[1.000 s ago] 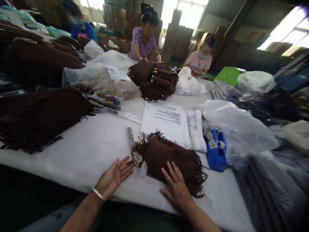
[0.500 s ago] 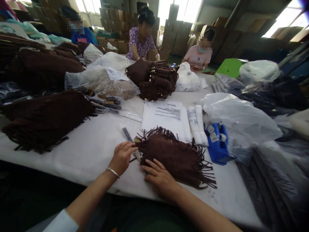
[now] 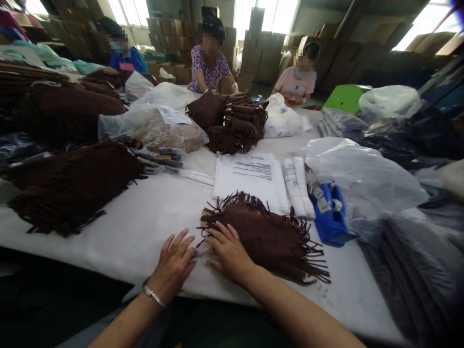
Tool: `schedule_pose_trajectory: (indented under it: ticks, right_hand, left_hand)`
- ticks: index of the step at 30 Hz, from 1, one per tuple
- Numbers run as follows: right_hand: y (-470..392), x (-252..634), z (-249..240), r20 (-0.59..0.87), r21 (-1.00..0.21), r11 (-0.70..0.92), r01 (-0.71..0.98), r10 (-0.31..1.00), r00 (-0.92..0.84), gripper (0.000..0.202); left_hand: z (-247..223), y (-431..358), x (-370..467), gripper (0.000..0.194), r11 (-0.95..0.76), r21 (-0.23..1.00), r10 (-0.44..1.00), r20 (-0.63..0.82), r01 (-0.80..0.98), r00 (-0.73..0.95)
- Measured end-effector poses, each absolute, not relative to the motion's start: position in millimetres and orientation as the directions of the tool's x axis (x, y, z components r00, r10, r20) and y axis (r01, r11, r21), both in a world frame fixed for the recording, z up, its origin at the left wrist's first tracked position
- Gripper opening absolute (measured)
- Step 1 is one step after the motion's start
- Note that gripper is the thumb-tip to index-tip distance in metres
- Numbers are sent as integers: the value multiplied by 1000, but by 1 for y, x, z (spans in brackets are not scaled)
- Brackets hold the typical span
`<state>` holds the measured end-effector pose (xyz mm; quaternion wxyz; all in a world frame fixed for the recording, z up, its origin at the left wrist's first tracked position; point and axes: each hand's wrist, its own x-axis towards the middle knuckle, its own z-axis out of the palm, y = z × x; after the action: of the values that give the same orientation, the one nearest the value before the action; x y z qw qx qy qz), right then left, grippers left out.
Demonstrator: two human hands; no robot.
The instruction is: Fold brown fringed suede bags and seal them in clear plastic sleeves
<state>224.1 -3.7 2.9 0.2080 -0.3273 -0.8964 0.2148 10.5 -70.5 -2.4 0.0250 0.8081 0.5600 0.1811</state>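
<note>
at the near edge of the white worktop (image 3: 119,227), i have my left hand (image 3: 174,266) flat and spread, gripping nothing, beside the brown fringed bag (image 3: 264,237). my right hand (image 3: 228,251) lies open on the bag's near left corner, fingers splayed, nothing clamped. a small clear wrapper (image 3: 201,251) sits between my hands. printed sheets (image 3: 250,179) and a blue tape dispenser (image 3: 331,217) lie beyond. i judge light, even pressure best, fringe kept untangled.

Bright windows (image 3: 261,14) backlight stacked cardboard boxes (image 3: 261,53); the dim right wall looks like more boxes.
</note>
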Motion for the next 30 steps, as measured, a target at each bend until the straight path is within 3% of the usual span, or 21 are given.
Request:
schedule_pose_trajectory:
  ticks: [5, 8, 12, 16, 24, 30]
  right_hand:
    - [-3, 212, -20, 291, -455, 746, 486, 640, -711, 20]
    - [-5, 214, -23, 326, -444, 749, 491, 646, -691, 18]
    - [-7, 216, -18, 315, -448, 739, 503, 657, -685, 20]
    - [-6, 217, -15, 314, -460, 732, 504, 664, -678, 20]
    - [-5, 217, -19, 311, -488, 730, 478, 657, -687, 20]
    - [-5, 218, -12, 288, -547, 721, 426, 640, -712, 24]
  left_hand:
    - [-7, -39, 7, 25, -90, 444, 995, 83, 892, 59]
    - [-6, 13, 6, 26, 31, 446, 999, 10, 895, -40]
    - [-9, 73, 14, 23, 185, 463, 975, -199, 867, -102]
    - [-9, 87, 18, 23, 268, 541, 944, -314, 797, -104]
    - [-4, 34, 10, 31, 367, 857, 927, -303, 363, -222]
    - [-16, -12, 16, 36, 311, 950, 854, -282, -6, -438]
